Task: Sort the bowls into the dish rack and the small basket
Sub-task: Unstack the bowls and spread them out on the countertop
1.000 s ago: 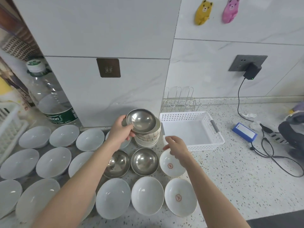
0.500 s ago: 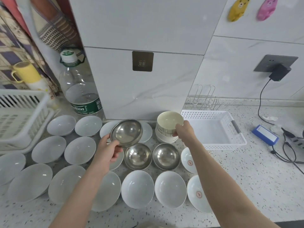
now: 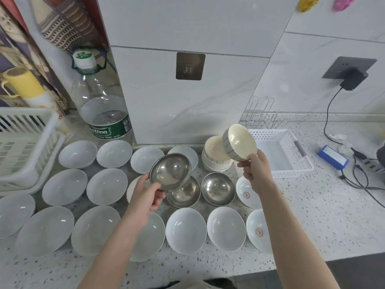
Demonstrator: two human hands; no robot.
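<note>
Above the speckled counter (image 3: 312, 226), the left hand (image 3: 145, 195) grips a steel bowl (image 3: 170, 171) by its near rim, thumb inside and fingers curled beneath, holding it tilted in the air over the other bowls. The right hand (image 3: 255, 170) pinches a cream bowl (image 3: 239, 142) with a grey striped outside by its lower edge; that bowl is lifted and tipped so its inside faces the camera, just above and to the right of a stack of cream bowls (image 3: 215, 157) standing on the counter against the wall. Right of the stack sits the small white basket (image 3: 281, 153), with nothing visible inside it, and a wire dish rack (image 3: 262, 115) stands behind it by the wall. Two more steel bowls rest upright on the counter: one (image 3: 184, 192) partly hidden under the held steel bowl, another (image 3: 217, 188) just beside it. White bowls (image 3: 185, 230) lie spread in rows across the counter from the left edge to the right forearm, two of them (image 3: 248, 193) with a red mark in the bottom. A large white basket (image 3: 25, 142) sits at the far left, a big water bottle (image 3: 100, 101) stands behind the bowls, and a blue box (image 3: 333, 157) lies among cables at the right
</note>
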